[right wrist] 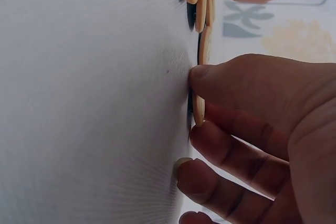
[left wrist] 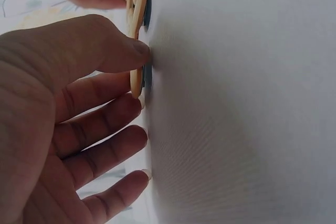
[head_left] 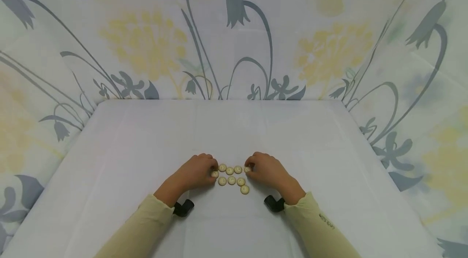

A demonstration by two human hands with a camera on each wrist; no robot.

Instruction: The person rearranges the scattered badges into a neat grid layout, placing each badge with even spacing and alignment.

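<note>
Several small, round, pale wooden discs with tiny dark marks lie in two uneven rows on the white table. My left hand [head_left: 197, 171] pinches the disc [head_left: 215, 174] at the left end between thumb and index finger; its other fingers reach down to the cloth. At the right end of the upper row, my right hand [head_left: 267, 170] grips another disc [head_left: 247, 169] by its edges. Both held discs look to be at the table surface. Between the hands are an upper-row disc [head_left: 229, 170] and a lower-row disc [head_left: 231, 180]. One disc [head_left: 245, 189] sits lowest, touching the row's right end.
White cloth covers the table [head_left: 234, 225]. A flower-patterned curtain [head_left: 234, 46] rises along the back and both sides. Each wrist carries a black camera mount, one on the left [head_left: 184, 208] and one on the right [head_left: 274, 203].
</note>
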